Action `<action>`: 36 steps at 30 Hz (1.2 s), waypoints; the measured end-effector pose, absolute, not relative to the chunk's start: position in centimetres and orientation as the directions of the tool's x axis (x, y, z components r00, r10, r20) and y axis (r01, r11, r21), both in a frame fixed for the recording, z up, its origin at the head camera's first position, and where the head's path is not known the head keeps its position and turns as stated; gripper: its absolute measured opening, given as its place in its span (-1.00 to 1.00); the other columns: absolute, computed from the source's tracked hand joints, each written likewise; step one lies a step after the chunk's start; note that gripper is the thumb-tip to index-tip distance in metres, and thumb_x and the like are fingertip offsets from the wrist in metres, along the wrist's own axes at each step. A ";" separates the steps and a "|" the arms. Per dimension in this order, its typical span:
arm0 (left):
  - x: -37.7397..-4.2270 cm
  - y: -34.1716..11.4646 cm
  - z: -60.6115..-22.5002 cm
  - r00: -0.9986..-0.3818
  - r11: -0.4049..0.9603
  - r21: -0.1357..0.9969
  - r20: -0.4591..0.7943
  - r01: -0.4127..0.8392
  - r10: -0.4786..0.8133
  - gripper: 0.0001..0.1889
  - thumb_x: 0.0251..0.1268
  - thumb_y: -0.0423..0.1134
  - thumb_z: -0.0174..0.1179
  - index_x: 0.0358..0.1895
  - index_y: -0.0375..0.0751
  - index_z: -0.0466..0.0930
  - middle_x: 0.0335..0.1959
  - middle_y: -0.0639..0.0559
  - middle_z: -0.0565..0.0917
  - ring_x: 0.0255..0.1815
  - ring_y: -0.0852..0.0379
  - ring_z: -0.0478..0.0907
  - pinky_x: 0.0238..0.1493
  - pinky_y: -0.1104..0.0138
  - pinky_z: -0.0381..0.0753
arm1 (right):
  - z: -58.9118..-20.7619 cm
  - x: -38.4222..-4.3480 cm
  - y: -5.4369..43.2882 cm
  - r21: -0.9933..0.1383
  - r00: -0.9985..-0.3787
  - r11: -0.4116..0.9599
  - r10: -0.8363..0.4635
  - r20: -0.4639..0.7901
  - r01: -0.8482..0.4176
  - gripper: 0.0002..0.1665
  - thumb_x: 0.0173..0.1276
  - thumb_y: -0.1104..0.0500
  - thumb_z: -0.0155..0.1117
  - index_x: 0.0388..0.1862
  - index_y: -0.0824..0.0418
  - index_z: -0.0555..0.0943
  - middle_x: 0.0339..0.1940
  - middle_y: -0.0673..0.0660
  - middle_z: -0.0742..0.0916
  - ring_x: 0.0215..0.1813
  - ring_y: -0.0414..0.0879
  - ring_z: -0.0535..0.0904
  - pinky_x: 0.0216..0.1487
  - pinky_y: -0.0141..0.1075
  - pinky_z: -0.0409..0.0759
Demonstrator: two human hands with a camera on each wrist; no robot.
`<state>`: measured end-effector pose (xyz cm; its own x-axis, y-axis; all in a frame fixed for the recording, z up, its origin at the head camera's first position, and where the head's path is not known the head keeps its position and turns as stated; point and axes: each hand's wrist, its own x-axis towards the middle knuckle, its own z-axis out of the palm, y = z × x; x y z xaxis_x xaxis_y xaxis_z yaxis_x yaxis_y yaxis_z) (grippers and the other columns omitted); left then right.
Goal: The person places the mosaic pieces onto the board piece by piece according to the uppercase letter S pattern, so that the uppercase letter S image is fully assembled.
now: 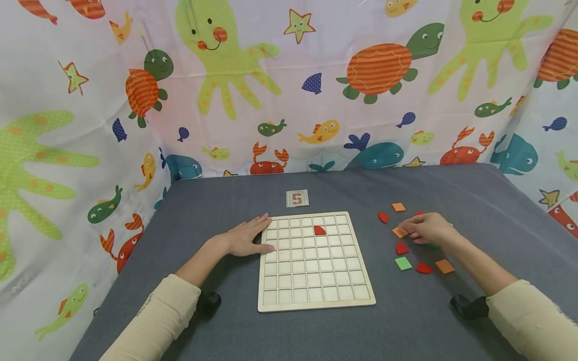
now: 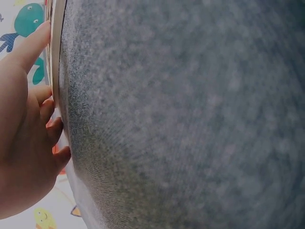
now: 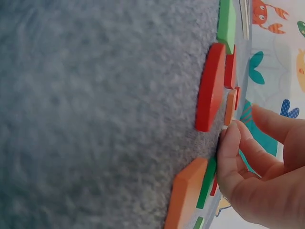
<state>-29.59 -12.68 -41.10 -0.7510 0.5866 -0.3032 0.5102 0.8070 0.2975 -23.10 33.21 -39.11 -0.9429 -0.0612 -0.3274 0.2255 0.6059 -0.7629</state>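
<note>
On the left edge of a pale wooden grid board (image 1: 316,305) rests my left hand (image 1: 246,236), fingers straight and thumb extended onto the cells. Seen from the left wrist, the same hand (image 2: 24,114) lies along the board's rim (image 2: 56,52). One red quarter-round tile (image 1: 319,230) sits in an upper cell. To the right of the board, my right hand (image 1: 429,229) pinches the corner of an orange square tile (image 1: 399,232) between thumb and finger. That orange tile (image 3: 230,107) shows at the fingertips in the right wrist view, low over the cloth.
Around the right hand lie a light green square (image 1: 403,263), red quarter-rounds (image 1: 424,267), (image 1: 401,248) and more orange squares (image 1: 444,266). A dark green tile (image 3: 207,183) is partly behind the hand. A small pattern card (image 1: 297,198) lies beyond the board; a printed curtain hangs behind.
</note>
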 end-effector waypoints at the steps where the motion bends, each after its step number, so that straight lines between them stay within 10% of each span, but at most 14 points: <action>1: -29.6 -12.7 -41.1 -0.751 0.807 0.299 -0.304 0.509 0.586 -0.06 0.30 0.32 -0.01 0.55 -0.11 -0.19 0.55 -0.02 -0.18 0.52 -0.01 -0.24 0.42 -0.02 -0.17 | -39.2 -23.1 33.2 -0.757 -0.947 0.617 -0.060 -0.315 0.213 -0.41 0.41 -0.01 0.20 0.14 0.48 0.51 -0.11 0.15 0.62 -0.18 -0.11 0.53 -0.22 -0.31 0.62; 27: -30.4 -12.9 -42.4 -0.760 0.817 0.293 -0.307 0.497 0.573 -0.02 0.22 0.43 -0.06 0.55 0.02 -0.24 0.55 0.09 -0.22 0.52 0.10 -0.28 0.43 0.04 -0.18 | -39.8 -23.1 31.9 -0.674 -0.980 0.733 -0.059 -0.192 0.088 -0.63 0.20 0.17 0.42 -0.14 0.37 0.54 -0.29 0.19 0.59 -0.33 -0.03 0.48 -0.35 -0.26 0.57; 36: -30.4 -12.9 -42.2 -0.756 0.815 0.308 -0.313 0.492 0.575 -0.01 0.21 0.45 -0.07 0.55 0.03 -0.25 0.54 0.11 -0.24 0.52 0.11 -0.30 0.43 0.02 -0.21 | -39.8 -23.3 32.2 -0.765 -0.965 0.630 -0.092 -0.244 0.133 -0.56 0.39 0.25 0.21 0.14 0.49 0.46 -0.12 0.26 0.65 -0.20 -0.05 0.62 -0.21 -0.22 0.64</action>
<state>-30.35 -12.86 -42.17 -0.7561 0.5747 -0.3132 0.4917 0.8146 0.3077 -23.28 32.20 -39.84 -0.9653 -0.0925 -0.2440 0.1331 0.6297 -0.7653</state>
